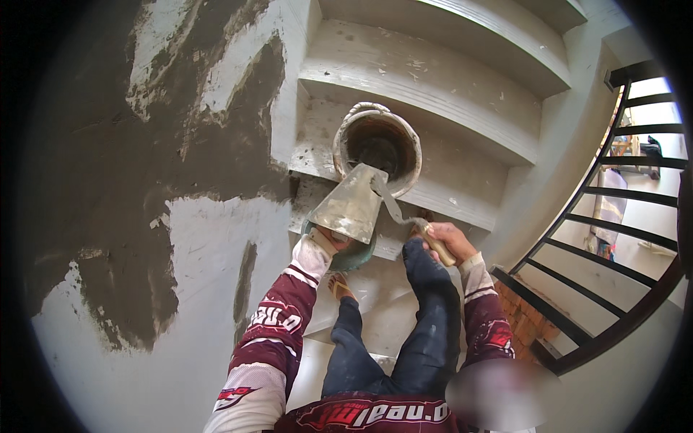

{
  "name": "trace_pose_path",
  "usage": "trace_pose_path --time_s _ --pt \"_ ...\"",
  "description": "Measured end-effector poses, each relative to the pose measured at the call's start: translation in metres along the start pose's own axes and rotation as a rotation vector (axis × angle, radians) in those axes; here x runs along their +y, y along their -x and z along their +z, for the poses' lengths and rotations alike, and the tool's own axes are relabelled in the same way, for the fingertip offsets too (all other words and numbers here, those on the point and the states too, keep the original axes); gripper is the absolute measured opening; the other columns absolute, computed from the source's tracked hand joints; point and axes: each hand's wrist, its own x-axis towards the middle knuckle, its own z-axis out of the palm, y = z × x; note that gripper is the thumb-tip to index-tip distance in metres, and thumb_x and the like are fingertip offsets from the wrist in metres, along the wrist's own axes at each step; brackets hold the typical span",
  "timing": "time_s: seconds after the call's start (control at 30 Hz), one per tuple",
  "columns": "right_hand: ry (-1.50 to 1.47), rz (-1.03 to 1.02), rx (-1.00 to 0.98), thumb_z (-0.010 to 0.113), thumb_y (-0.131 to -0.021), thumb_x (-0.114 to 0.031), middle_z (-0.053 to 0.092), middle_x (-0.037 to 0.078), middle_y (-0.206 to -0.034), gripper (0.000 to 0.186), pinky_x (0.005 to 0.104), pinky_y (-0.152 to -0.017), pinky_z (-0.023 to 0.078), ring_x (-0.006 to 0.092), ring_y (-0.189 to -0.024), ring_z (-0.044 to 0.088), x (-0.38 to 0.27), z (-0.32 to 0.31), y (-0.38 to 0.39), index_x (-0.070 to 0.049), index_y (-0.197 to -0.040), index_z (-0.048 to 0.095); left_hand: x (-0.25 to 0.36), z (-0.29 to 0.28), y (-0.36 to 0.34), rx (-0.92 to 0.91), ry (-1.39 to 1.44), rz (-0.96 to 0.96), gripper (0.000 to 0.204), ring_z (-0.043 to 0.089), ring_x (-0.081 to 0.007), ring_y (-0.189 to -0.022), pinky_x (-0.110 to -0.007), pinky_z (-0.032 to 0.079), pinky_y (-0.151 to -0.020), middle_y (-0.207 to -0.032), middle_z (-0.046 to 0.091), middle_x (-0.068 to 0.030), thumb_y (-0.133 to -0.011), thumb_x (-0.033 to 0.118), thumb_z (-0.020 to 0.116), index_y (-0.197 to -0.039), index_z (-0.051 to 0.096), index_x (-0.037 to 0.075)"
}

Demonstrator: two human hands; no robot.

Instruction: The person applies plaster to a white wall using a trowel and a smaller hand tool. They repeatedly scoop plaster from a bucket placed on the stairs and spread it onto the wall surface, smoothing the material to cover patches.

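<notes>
My left hand [333,239] is closed on the wide end of a tapered grey plate [349,205], smeared with mortar; most of its fingers are hidden beneath. The plate's narrow end tilts over the near rim of a mortar-crusted bucket [414,160], which stands on a stair step with dark residue inside. Wrapped round a wooden handle, my right hand [449,242] holds a trowel [390,202]. Its narrow metal blade meets or overlaps the plate's right edge; I cannot tell whether they touch. Partly hidden behind the plate and my left hand is a green basin [355,257].
Pale, dusty stairs [426,72] climb ahead of me. To the left is a wall [144,166] with patchy wet grey mortar over white. A black railing [613,191] curves along the right, with brickwork [523,310] beside its lower end. My sandalled foot [339,285] rests on a step.
</notes>
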Motion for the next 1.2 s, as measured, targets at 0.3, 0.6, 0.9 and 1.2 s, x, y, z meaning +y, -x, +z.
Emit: trace_pose_path --time_s 0.3,0.6,0.9,1.2 --pt "1.133 -0.578 0.521 0.071 -0.083 -0.02 0.065 0.006 -0.085 0.046 0.0316 -0.052 0.051 0.0183 -0.06 0.064 0.004 0.092 0.083 -0.007 -0.126 0.062 0.031 0.003 -0.015 0.15 -0.078 0.096 0.044 0.057 -0.03 -0.122 -0.044 0.049 -0.103 -0.137 0.054 -0.0142 -0.103 0.03 0.042 -0.139 0.045 0.005" --pt "1.434 -0.799 0.562 0.07 -0.078 -0.01 0.051 0.01 -0.087 0.06 0.0432 -0.059 0.052 0.0316 -0.069 0.061 0.03 0.096 0.024 -0.015 -0.135 0.052 0.011 0.03 0.051 0.312 -0.523 0.254 0.043 0.057 -0.0306 -0.121 -0.044 0.05 -0.101 -0.138 0.054 -0.014 -0.102 0.026 0.045 -0.14 0.045 0.005" --pt "1.49 -0.443 0.71 0.067 -0.083 -0.018 0.057 0.018 -0.101 0.05 0.0493 -0.068 0.053 0.0392 -0.079 0.065 0.014 0.033 -0.089 -0.013 -0.13 0.05 0.012 0.049 0.126 0.377 -1.463 0.156 0.041 0.061 -0.0277 -0.116 -0.037 0.049 -0.096 -0.127 0.062 -0.0155 -0.098 0.024 0.05 -0.132 0.054 0.002" --pt "1.444 -0.507 0.787 0.062 -0.081 -0.011 0.065 0.015 -0.083 0.032 0.0491 -0.067 0.051 0.0368 -0.078 0.066 0.028 0.051 -0.033 -0.008 -0.111 0.052 0.003 0.057 0.116 0.722 -0.441 0.348 0.047 0.057 -0.0341 -0.12 -0.049 0.047 -0.1 -0.133 0.055 -0.0195 -0.102 0.028 0.033 -0.136 0.045 -0.003"
